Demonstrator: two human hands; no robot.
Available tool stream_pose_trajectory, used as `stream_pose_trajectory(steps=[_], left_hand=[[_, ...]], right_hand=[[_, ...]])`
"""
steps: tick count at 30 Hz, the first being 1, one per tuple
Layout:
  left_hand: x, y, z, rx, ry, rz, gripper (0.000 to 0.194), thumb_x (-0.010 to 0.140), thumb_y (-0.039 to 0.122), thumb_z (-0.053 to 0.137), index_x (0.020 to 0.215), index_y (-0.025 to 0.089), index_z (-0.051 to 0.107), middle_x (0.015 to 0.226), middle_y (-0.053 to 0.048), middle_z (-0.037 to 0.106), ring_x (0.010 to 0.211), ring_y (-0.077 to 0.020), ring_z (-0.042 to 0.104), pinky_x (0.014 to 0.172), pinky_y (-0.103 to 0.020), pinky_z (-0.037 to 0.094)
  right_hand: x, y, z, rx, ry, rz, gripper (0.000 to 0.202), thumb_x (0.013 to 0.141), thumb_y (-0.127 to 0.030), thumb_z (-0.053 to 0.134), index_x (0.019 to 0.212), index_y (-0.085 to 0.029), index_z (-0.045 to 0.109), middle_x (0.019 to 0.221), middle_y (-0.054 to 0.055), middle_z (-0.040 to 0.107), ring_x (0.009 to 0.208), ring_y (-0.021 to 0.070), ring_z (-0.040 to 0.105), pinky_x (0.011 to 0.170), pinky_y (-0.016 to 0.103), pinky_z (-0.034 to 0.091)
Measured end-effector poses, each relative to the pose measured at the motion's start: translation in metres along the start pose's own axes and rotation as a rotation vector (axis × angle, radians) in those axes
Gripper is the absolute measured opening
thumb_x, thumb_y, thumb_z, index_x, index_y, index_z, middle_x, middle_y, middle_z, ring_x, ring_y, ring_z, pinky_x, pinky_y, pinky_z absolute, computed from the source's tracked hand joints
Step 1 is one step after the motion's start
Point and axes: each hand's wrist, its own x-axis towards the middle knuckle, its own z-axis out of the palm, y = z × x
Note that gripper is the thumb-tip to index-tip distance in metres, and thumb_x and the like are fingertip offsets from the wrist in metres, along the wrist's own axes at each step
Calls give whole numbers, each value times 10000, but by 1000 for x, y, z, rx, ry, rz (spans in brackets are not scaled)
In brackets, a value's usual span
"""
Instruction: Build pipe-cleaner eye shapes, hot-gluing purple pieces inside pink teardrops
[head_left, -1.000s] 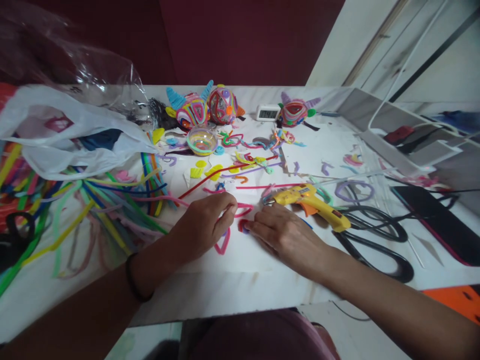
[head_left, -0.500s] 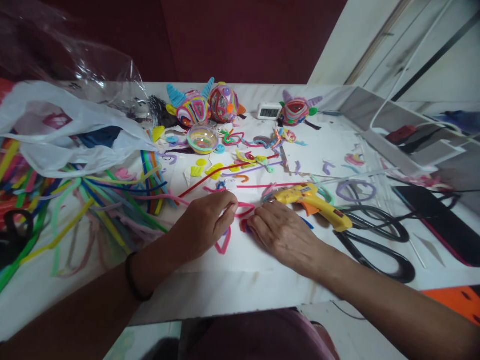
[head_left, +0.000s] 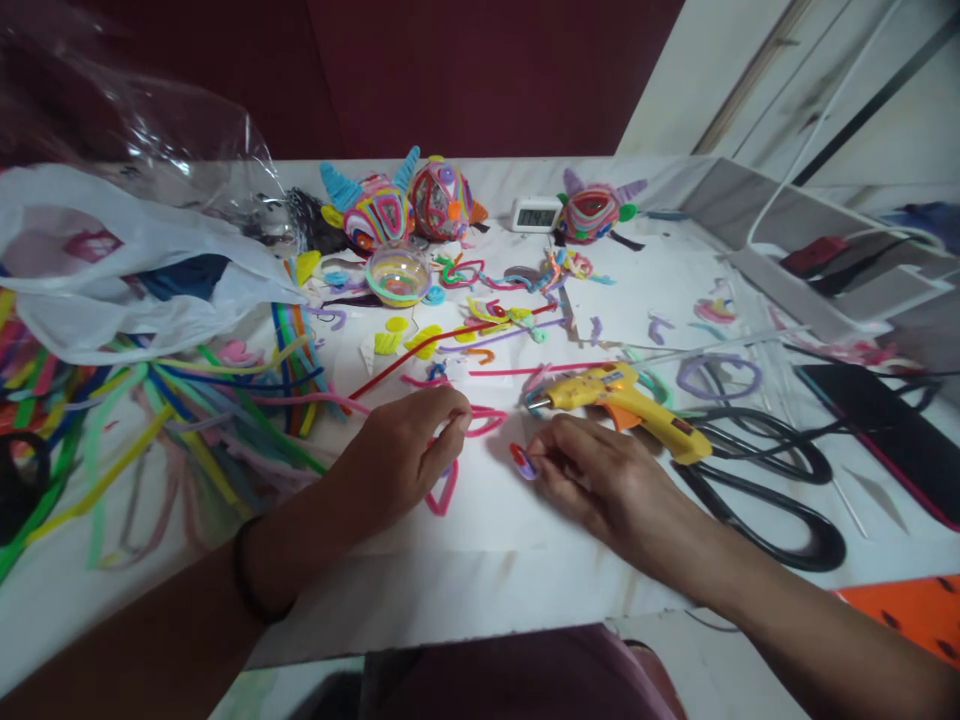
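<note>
My left hand (head_left: 409, 450) is closed on a pink pipe cleaner (head_left: 487, 422) bent into loops. One pointed loop sticks out past the fingertips and another hangs below the hand, with a bit of purple beside it. Between the thumb and fingers of my right hand (head_left: 600, 475) is a small curled red and purple pipe cleaner piece (head_left: 523, 462), held just above the white paper. A yellow glue gun (head_left: 637, 400) with an orange trigger lies right behind my right hand, its metal nozzle pointing left.
Loose pipe cleaners (head_left: 172, 420) and a white plastic bag (head_left: 135, 270) cover the left side. Several decorated balls (head_left: 379, 212), a clear bowl (head_left: 398, 277) and a digital timer (head_left: 535, 214) stand behind. A black cable (head_left: 795, 540) and a phone (head_left: 885, 430) lie right.
My right hand has lifted and moved right, away from my left hand, with the red and purple piece now in plain sight. My left hand keeps its grip on the pink pipe cleaner.
</note>
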Motion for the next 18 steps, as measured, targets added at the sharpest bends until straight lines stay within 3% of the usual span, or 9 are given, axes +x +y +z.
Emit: stream_pose_trajectory(steps=[8,18], left_hand=[[-1,3,3,5,-2,24,127,940,171,455,957,150,579,850,-36,670,771,-145,648,696,-238,482],[-2,1,4,14,-18,50,120,953,177,442,986,168,557,848,-34,664,775,-156,643,696,-258,478]], right_hand=[[-10,1,-3,181,-18,139,142,936,-195,478,797,-209,504,676,-14,547,538,102,484,470,216,371],[-3,-11,17,-8,-11,-23,195,959,-146,444,799,-161,554,707,35,575,642,150,542,587,270,430]])
